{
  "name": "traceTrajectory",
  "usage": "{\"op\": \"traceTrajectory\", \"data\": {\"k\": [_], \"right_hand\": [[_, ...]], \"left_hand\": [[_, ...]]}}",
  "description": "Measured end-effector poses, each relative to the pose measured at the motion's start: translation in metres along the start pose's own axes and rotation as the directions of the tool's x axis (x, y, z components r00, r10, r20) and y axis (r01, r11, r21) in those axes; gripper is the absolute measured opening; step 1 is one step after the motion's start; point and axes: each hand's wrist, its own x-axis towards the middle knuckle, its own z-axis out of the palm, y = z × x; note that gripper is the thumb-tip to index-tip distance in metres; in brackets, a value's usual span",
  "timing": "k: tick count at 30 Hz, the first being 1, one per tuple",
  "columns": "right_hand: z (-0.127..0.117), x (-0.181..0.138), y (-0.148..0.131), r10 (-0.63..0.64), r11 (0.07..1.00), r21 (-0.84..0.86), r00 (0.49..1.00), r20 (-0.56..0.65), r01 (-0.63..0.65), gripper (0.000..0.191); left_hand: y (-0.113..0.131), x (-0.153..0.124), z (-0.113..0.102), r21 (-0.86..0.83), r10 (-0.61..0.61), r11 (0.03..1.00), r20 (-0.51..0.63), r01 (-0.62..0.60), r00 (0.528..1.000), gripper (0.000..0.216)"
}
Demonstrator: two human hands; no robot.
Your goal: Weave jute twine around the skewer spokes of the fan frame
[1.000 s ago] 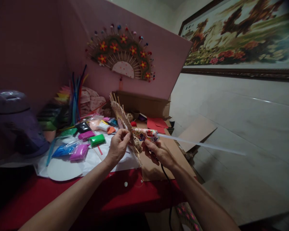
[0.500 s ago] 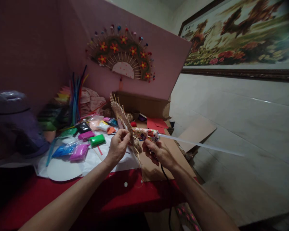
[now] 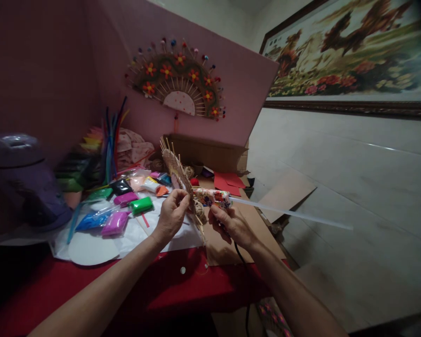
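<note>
My left hand (image 3: 174, 213) pinches the edge of a woven fan (image 3: 177, 168) with thin wooden sticks poking out of its top; it is held upright and nearly edge-on to me. In my right hand (image 3: 233, 223) is a flower-patterned glue gun (image 3: 212, 196). A long clear glue stick (image 3: 287, 210) juts from its back end to the right, and a black cord hangs below. The gun's front end meets the far side of the fan, where its nozzle is hidden. Behind the fan's lower part lies a ball of twine (image 3: 199, 211).
Colourful clay packets (image 3: 115, 222) lie on white paper at the left, near a white disc (image 3: 93, 248) and a purple bin (image 3: 24, 182). Cardboard (image 3: 228, 250) covers the right of the red table. A finished flowered fan (image 3: 178, 79) hangs on a pink board. Red paper (image 3: 228, 182) lies behind.
Almost nothing differs. Both hands, the fan and the glue gun keep their places, apart from a very slight shift of the view.
</note>
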Motion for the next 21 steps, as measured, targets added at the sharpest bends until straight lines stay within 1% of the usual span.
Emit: {"op": "traceTrajectory", "data": {"k": [7,12,21], "right_hand": [[-0.0001,-0.0015,0.0019,-0.008,1.000,-0.008,1.000,0.008,0.008,0.044],[0.0000,-0.0024,0.0015,0.023,1.000,-0.008,1.000,0.009,-0.023,0.044],[0.0010,-0.0012,0.0003,-0.029,0.999,-0.033,0.999,-0.018,0.029,0.047]], "left_hand": [[-0.0003,-0.0002,0.0004,-0.002,-0.009,1.000,-0.004,0.009,1.000,0.024],[-0.0011,-0.0002,0.0000,0.013,0.005,1.000,0.007,-0.005,1.000,0.023],[-0.0022,-0.0002,0.0000,-0.004,0.004,1.000,0.003,-0.004,1.000,0.023]]}}
